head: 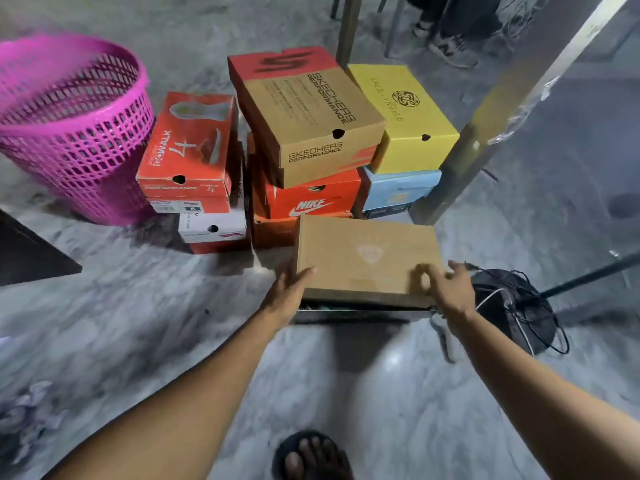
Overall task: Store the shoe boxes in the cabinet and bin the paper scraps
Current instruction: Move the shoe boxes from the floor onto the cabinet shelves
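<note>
A plain brown shoe box lies on a dark box on the floor in front of me. My left hand presses its left side and my right hand its front right corner; both grip it. Behind stand stacked boxes: a brown Skechers box on an orange Nike box, a yellow box on a light blue box, and a red GoWalk box on a white box. Crumpled paper scraps lie at the lower left.
A pink plastic basket stands at the left on the marble floor. A dark panel edge juts in from the left. A black fan base with cables sits right of the box. Table legs rise behind; my sandalled foot is below.
</note>
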